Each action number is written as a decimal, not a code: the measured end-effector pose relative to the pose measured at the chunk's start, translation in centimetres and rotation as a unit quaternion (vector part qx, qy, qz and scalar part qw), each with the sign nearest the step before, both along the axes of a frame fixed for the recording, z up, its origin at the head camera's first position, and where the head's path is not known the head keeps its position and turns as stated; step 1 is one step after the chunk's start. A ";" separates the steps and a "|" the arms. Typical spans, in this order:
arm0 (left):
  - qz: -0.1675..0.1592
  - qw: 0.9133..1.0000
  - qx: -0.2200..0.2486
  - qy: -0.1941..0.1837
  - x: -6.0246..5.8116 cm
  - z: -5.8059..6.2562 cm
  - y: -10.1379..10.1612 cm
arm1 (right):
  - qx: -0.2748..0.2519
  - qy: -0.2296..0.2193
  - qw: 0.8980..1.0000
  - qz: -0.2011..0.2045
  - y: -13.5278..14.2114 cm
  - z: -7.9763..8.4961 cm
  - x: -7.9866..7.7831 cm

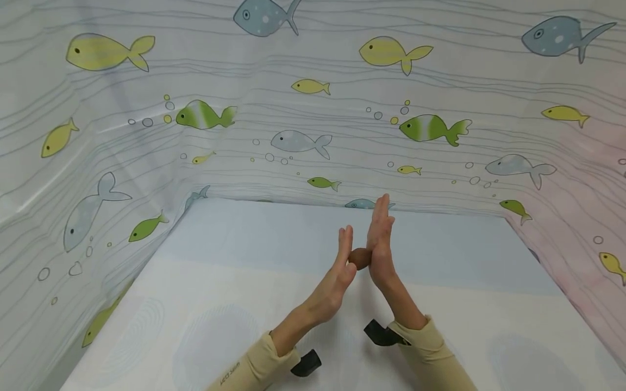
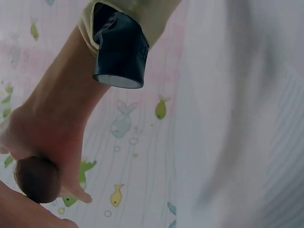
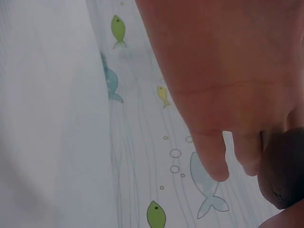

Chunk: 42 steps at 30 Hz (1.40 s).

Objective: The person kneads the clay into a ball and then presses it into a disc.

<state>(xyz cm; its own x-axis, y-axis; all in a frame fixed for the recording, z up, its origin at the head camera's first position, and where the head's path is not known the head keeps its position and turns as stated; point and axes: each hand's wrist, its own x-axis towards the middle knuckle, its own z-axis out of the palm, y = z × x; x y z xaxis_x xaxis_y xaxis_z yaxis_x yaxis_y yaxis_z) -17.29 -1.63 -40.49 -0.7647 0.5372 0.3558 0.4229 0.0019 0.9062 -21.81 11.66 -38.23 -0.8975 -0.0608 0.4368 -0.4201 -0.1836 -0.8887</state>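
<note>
Together, left hand (image 1: 337, 281) and right hand (image 1: 381, 247) sandwich brown lump (image 1: 360, 259)

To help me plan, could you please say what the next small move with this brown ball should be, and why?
I'd probably slide the right hand gently past the left hand, rolling the brown ball, since it sits between both, touching each, their fingers extended.

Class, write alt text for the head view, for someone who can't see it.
A person's left hand and right hand, fingers straight, hold a brown lump between them above a pale table. Fish-print sheeting rises behind.
</note>
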 end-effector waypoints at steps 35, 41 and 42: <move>0.095 0.995 0.032 0.010 -2.4 1.4 -1.9 | 0.120 -0.002 0.990 0.069 -3.4 -1.8 2.2; 0.102 0.994 0.031 0.009 -2.9 1.0 -2.1 | 0.128 -0.001 0.990 0.063 -3.7 -1.7 2.8; 0.102 0.994 0.030 0.009 -3.0 0.9 -2.1 | 0.127 -0.004 0.990 0.062 -3.8 -1.6 2.8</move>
<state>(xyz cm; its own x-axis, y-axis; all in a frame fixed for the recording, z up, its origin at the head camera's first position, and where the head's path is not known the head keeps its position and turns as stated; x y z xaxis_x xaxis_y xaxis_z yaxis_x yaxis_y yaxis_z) -20.31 -3.73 -39.57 -0.8485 0.3485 0.3983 0.4363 0.0348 0.8991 -18.97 7.88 -39.85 -0.8794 -0.2774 0.3869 -0.4017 -0.0035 -0.9157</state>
